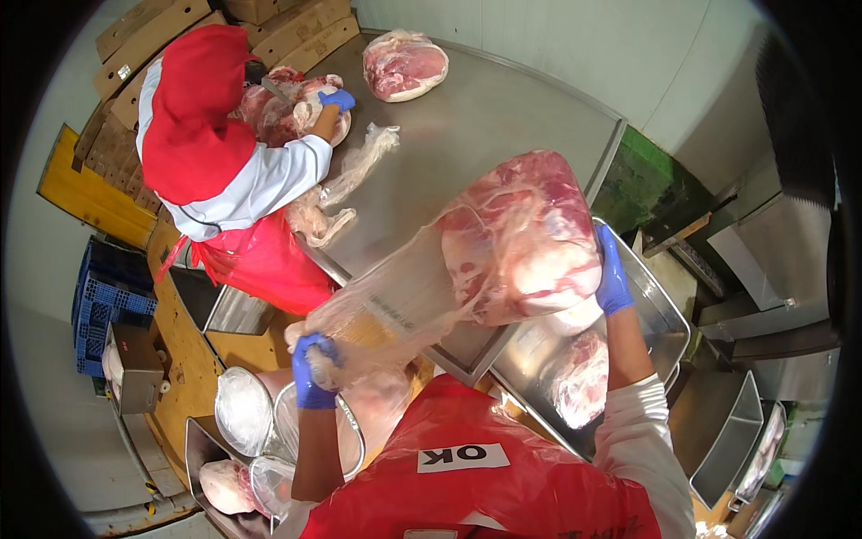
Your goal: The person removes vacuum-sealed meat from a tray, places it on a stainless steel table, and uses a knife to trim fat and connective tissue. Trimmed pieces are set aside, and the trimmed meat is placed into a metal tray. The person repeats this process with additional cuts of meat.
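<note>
**One head-worn fisheye view, looking steeply down**

The single camera sat on the wearer's head and faced down and forward over the steel bench (503, 117). It was close to the wearer's own red apron (485, 485) at the lower edge. The wide lens bent the bench edges and darkened the corners. A co-worker (206, 144) stood farther off at upper left.

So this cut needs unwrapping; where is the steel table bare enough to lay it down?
Bare steel table lies between the far raw meat cut and the held pink meat cut. Crowded: the co-worker's corner with crumpled plastic wrap, and the steel tray.
</note>
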